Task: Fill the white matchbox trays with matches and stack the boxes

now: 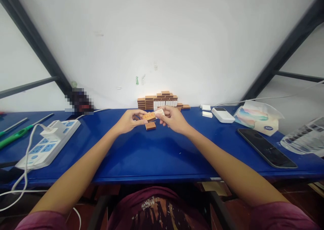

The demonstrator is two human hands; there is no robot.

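Just above the blue table, my left hand (pixel 128 122) is closed on an orange matchbox (pixel 149 117) with printed lettering, pinched between thumb and fingers. My right hand (pixel 174 119) grips a cream-white piece (pixel 159 112) close beside that box; it looks like a box's inner tray, but the fingers hide part of it. Under the hands another matchbox (pixel 151 126) lies flat on the table. Behind them, against the wall, stands a stepped stack of matchboxes (pixel 149 102), with a row of upright white pieces (pixel 170 103) at its front.
To the right are small white blocks (pixel 207 114), a white device (pixel 222 115), a tissue pack (pixel 260 117), a black phone (pixel 267 148) and a clear plastic bottle (pixel 305 135). A power strip (pixel 48 145) with white cables and green-handled tools (pixel 16 137) occupy the left. The table (pixel 162 159) ends at a wall.
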